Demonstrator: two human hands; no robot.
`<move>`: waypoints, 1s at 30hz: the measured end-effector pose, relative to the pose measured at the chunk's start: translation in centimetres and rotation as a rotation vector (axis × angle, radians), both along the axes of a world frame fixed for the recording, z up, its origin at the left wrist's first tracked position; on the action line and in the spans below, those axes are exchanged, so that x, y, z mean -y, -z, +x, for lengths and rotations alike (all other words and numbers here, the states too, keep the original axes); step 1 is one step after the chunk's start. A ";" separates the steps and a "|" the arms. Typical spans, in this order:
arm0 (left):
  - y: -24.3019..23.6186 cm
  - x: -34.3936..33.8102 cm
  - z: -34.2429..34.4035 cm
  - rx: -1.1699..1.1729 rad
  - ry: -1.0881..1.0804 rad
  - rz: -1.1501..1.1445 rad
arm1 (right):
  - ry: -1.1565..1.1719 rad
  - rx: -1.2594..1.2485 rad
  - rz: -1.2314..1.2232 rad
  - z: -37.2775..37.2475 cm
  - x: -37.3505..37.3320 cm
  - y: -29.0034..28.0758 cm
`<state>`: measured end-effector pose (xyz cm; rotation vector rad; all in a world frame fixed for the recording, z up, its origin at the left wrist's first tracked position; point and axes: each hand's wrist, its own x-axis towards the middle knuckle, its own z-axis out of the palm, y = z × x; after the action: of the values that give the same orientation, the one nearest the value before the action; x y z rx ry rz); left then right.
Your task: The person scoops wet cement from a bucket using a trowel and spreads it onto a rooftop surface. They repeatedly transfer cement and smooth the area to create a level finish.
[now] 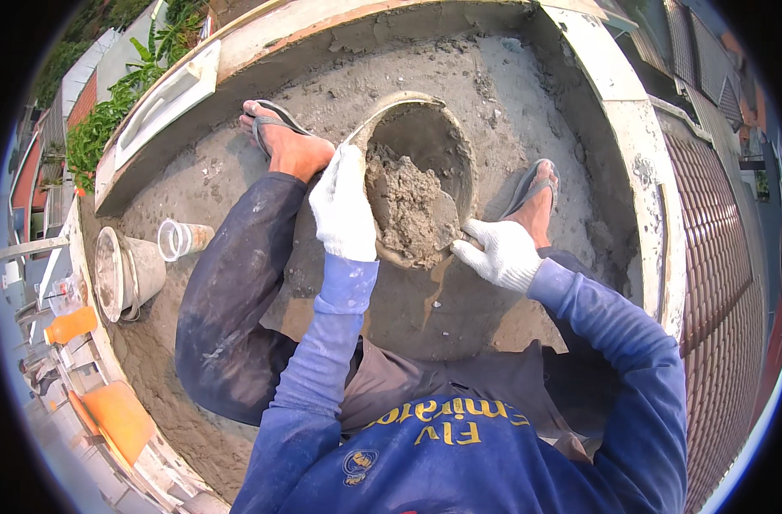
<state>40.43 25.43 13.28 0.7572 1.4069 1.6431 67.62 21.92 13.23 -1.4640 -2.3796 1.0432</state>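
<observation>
A grey bucket (467,163) coated in cement stands tilted between my feet, with its mouth toward me. Wet grey mortar (404,201) is heaped inside it. My left hand (344,210), in a white knit glove, is closed on the bucket's left rim. My right hand (500,254), gloved the same way, is closed at the near right side of the rim. A mortar-smeared trowel blade (446,219) reaches from its fingers into the mortar; the trowel's handle is hidden by the glove.
Rough cement floor (494,77) lies within a low, curved wall (631,163). At left are a pale bucket (108,274) on its side and a clear plastic cup (175,240). Beyond the wall are an orange bottle (70,325), an orange board (121,420) and a tiled roof (708,223).
</observation>
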 end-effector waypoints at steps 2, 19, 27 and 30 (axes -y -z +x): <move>1.6 -0.3 -0.7 -0.088 -0.039 0.050 | 0.062 -0.019 0.004 0.5 0.2 -1.1; 1.6 -1.3 -5.2 0.272 0.018 -0.151 | 0.661 -0.001 -0.382 17.3 -0.3 -5.6; -1.4 -0.6 -2.7 0.266 -0.028 -0.233 | 1.150 -0.539 -0.567 21.6 -10.9 3.5; -0.8 -0.4 -3.5 0.229 -0.046 -0.220 | 1.175 -0.647 -0.563 21.5 -10.9 2.3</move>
<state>36.88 25.78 14.04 0.3996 1.4184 1.5245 89.11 32.85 10.93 -1.8341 -0.5637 1.4651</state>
